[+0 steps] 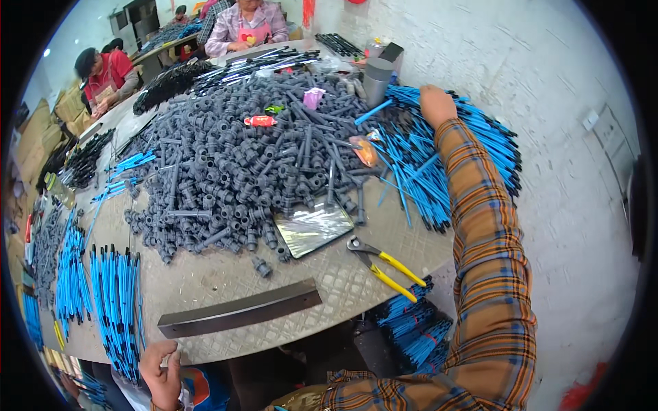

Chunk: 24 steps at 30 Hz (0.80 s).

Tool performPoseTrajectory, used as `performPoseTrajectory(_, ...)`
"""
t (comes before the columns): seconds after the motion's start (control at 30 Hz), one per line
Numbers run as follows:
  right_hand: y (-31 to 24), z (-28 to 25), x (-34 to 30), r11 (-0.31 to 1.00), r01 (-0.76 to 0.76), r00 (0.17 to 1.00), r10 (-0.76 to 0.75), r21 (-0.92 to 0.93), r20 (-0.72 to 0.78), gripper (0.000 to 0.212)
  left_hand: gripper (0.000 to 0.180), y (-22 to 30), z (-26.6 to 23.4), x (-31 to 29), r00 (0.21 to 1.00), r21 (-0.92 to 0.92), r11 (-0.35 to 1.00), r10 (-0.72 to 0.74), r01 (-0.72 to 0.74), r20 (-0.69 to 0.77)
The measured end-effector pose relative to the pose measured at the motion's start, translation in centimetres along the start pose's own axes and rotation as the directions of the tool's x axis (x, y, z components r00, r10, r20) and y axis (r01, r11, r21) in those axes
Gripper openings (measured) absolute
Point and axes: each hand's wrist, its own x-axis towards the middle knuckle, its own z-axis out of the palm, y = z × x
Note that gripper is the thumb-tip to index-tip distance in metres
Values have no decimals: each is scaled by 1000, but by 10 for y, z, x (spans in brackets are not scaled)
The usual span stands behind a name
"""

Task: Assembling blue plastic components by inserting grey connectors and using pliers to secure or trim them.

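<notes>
Blue rods [415,175] lie under the right hand [437,106], upper right of the frame.
Whether its fingers grip is hidden; the loosely curled left hand [161,375], lower left, shows nothing held. Pliers [367,251] lie near the table's [192,291] edge, apparently for reach.

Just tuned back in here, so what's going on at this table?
The person's right hand is stretched out to the pile of blue rods by the wall; its grip can't be made out. The left hand is loosely curled at the near edge, close to a blue rod bundle. Grey plastic parts are heaped mid-table; yellow-handled pliers and a dark bar lie in front, untouched.
</notes>
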Motion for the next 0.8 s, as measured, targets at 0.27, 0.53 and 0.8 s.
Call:
performPoseTrajectory(0.27,-22,21,50,979,-130,964,162,-157,209,62,8,-5,22,24,990,-42,989,-142,143,27)
performPoseTrajectory(0.53,-26,-5,72,929,-241,728,364,-280,581,56,9,-41,49,12,961,-41,967,-253,250,-109)
performPoseTrajectory(0.8,17,-2,81,982,-133,619,190,-137,762,61,9,-54,58,1,966,-83,978,-205,194,-160)
